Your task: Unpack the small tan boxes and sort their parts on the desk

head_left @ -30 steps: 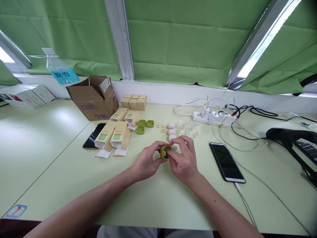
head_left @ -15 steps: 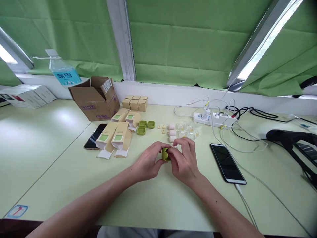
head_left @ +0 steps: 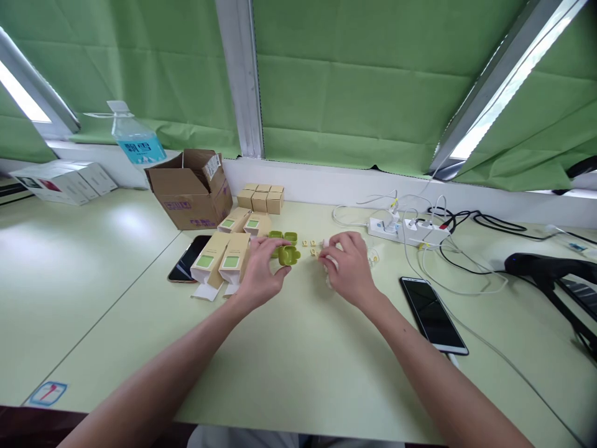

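My left hand (head_left: 261, 267) pinches a small olive-green case (head_left: 289, 256) between thumb and fingers, its open hollow facing me. Right behind it several matching green pieces (head_left: 290, 237) lie on the table, partly covered by the hand. My right hand (head_left: 347, 269) is low over the table with its fingers drawn together; what they hold, if anything, is hidden. Beside its fingertips are small yellow square rings (head_left: 313, 243) and the end of a pale pink cylinder (head_left: 325, 243). Clear plastic pieces (head_left: 374, 257) show only partly past that hand.
Tan cartons (head_left: 209, 254) with open flaps lie left, beside a dark phone (head_left: 180, 264). Behind are small closed boxes (head_left: 260, 200), a cardboard box (head_left: 191, 199) and a water bottle (head_left: 138, 140). At right are a power strip (head_left: 408, 231), cables and another phone (head_left: 433, 314).
My hands have parted. The left one has carried the green case left toward the other green pieces; the right has let go of it and reached forward to the pink cylinders.
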Demonstrator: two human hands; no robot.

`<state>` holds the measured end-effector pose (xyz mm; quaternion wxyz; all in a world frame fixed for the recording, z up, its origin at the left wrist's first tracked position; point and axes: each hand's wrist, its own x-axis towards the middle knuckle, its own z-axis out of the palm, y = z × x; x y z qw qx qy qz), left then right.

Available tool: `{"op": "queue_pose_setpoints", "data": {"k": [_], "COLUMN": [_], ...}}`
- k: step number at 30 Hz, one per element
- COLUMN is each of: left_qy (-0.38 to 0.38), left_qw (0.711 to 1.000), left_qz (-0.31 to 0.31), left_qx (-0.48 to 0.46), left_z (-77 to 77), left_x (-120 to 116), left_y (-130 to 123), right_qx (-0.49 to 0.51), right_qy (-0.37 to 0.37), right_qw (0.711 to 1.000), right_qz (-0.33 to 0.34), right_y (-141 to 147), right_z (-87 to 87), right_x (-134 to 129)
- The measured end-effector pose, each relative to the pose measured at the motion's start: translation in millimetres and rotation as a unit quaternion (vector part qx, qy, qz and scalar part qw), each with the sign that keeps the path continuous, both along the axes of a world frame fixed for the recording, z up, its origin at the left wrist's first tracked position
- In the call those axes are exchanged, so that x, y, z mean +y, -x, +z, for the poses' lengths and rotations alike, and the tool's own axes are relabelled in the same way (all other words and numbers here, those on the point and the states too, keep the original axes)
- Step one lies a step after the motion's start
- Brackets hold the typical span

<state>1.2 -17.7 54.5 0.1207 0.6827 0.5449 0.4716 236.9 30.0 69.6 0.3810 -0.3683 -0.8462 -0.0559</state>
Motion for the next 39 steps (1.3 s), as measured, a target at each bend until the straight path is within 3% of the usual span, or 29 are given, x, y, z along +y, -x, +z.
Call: {"op": "queue_pose_setpoints", "data": {"k": [5,10,14,17,20,23,26,30,39], "left_qy": [-0.006,0.005,0.024,0.025,0.023,0.032,0.045,0.082,0.090], "left_qw": [1.000,0.998,0.996,0.992,0.986,0.974,0.961,0.939,0.899], "left_qz": [0.025,0.056,0.075,0.089,0.089,0.097,0.104,0.108,0.135], "left_qx": [0.002,0.005,0.036,0.084,0.142,0.200,0.253,0.318,0.406], "left_z": [-0.7,-3.4,-4.3,-5.9,-6.3,-3.9,0.1,4.2,-3.4], "left_x": [2.9,6.1,5.8,5.7,7.6,13.5,23.9,38.4,47.0], "left_y": [6.3,9.2,8.9,8.6,6.7,0.8,-7.8,-17.1,-18.9], "right_qx": [-0.163,-0.189,-0.183,-0.140,-0.030,-0.034,-0.060,-0.069,-0.069], "right_qy": [0.036,0.043,0.051,0.034,-0.034,-0.057,-0.070,-0.069,-0.088], "right_qw": [0.985,0.980,0.980,0.987,0.998,0.997,0.990,0.980,0.969], "right_qz": [-0.036,-0.037,-0.055,-0.072,-0.039,0.040,0.105,0.171,0.221], "right_y": [34.2,55.1,50.8,33.4,13.5,2.0,1.1,4.3,6.4], "right_z": [-8.1,-16.4,-13.8,-4.6,-1.1,-13.1,-34.1,-50.1,-47.1], "right_x": [45.6,61.0,60.4,38.6,-5.9,-55.3,-86.0,-93.3,-94.4]}}
